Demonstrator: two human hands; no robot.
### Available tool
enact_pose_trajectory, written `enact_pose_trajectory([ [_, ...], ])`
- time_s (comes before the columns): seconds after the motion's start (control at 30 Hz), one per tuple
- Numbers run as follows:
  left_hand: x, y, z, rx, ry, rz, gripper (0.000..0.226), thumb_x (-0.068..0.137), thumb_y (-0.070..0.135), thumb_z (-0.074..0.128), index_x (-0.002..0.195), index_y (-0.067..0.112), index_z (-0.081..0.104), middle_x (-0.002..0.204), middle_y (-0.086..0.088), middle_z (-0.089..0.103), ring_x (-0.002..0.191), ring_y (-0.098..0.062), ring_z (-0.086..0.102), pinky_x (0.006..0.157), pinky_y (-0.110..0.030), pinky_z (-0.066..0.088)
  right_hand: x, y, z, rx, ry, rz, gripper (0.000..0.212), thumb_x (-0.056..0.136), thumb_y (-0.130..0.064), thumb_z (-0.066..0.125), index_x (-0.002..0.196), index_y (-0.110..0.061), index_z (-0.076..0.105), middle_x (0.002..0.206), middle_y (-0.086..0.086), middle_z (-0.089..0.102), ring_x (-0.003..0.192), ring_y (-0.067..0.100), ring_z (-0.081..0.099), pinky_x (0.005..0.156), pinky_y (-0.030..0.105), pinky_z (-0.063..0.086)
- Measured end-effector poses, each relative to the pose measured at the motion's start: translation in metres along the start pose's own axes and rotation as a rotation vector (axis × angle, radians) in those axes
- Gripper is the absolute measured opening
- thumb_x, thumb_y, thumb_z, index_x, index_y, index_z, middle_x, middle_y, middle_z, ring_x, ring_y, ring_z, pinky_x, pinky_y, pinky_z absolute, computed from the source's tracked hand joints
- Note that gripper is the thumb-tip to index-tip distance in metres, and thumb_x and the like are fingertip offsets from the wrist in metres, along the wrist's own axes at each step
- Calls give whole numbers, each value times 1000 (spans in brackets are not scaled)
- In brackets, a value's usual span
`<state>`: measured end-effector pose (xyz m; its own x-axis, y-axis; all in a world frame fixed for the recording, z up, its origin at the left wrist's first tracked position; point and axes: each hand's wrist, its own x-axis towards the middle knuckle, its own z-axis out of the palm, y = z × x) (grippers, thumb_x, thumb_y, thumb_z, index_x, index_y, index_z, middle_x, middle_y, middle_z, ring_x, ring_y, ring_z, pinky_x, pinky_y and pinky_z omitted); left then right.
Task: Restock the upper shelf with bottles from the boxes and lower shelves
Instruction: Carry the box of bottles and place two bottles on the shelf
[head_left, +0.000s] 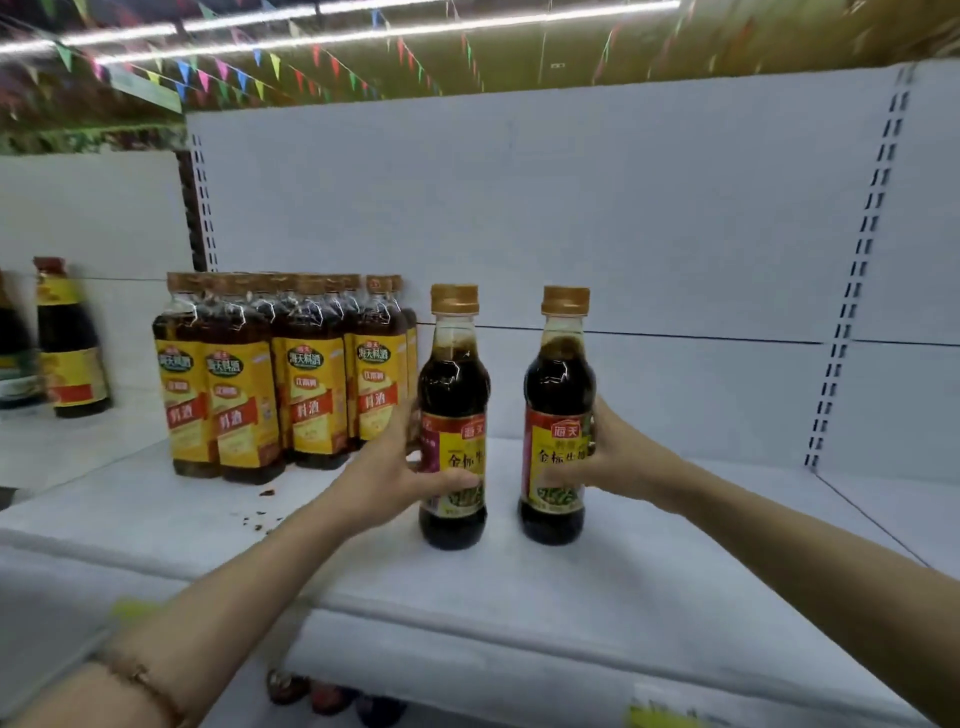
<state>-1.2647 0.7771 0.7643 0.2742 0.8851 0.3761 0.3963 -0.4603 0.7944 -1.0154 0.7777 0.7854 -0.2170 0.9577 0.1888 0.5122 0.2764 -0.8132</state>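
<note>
Gripped by both hands, two dark gold-capped bottles (453, 415).

Two dark sauce bottles, left one (453, 415) and right one (558, 415), gold caps, red-yellow labels, upright near the middle of the white upper shelf (675, 545), slightly apart, each held by one hand.

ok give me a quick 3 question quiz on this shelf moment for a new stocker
1. True or false: each hand grips one dark sauce bottle on the upper shelf.
2. Which stands beside the left hand? A) yellow-labelled cooking wine bottles B) boxes C) cans
3. What colour are the caps of the two held bottles?

Key
1. True: the left hand grips the left sauce bottle, and the right hand grips the right sauce bottle.
2. A, the cooking wine bottles.
3. Gold.
</note>
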Motion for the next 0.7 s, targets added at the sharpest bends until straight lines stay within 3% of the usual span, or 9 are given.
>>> enact_pose_trajectory([
  [0.1,14,2,-25,262,-152,-19,77,64,50,76,131,36,40,121,17,57,110,-8,58,92,-31,53,2,7,4,-73,20,43,83,65,-26,88,132,-27,39,117,-5,64,107,14,63,96,42,53],
  [0.17,21,8,-38,406,-214,-67,64,72,46,75,126,33,45,117,9,61,101,-11,62,89,-36,55,2,6,1,-85,12,48,81,66,-26,88,131,-28,41,117,-6,63,107,15,63,95,41,53],
  [0.23,21,10,-42,385,-230,-118,56,79,37,73,126,34,43,114,6,62,92,-14,66,82,-33,57,3,5,0,-84,7,42,77,69,-25,87,131,-27,42,118,-6,62,107,15,63,95,39,53],
  [0.3,12,7,-30,315,-227,-145,63,79,34,76,128,37,35,117,10,60,88,-8,66,78,-23,56,5,5,2,-85,20,36,75,71,-24,86,131,-26,41,119,-6,61,109,16,62,95,39,53],
  [0.4,2,-6,3,285,-106,-130,88,70,43,81,135,34,23,117,16,52,98,-1,57,85,-13,43,17,5,10,-97,67,29,72,73,-25,84,128,-26,39,117,-7,59,110,15,58,95,36,51],
  [0.47,6,-14,14,213,3,-119,80,69,40,83,128,33,30,112,18,54,101,1,55,85,-12,42,26,3,16,-99,96,38,67,74,-24,83,122,-29,37,109,-9,55,105,14,56,88,30,49],
  [0.57,21,-18,10,179,-13,-147,66,68,30,86,121,29,46,104,18,61,88,9,56,71,-6,43,43,4,22,-120,138,50,65,73,-25,84,117,-29,36,104,-10,53,99,12,54,81,26,45],
  [0.7,44,-29,17,235,78,-181,63,71,25,84,119,24,45,114,7,61,104,-10,58,90,-23,45,62,8,29,-132,192,47,62,74,-23,84,116,-25,39,106,-6,55,101,16,56,87,31,48],
])
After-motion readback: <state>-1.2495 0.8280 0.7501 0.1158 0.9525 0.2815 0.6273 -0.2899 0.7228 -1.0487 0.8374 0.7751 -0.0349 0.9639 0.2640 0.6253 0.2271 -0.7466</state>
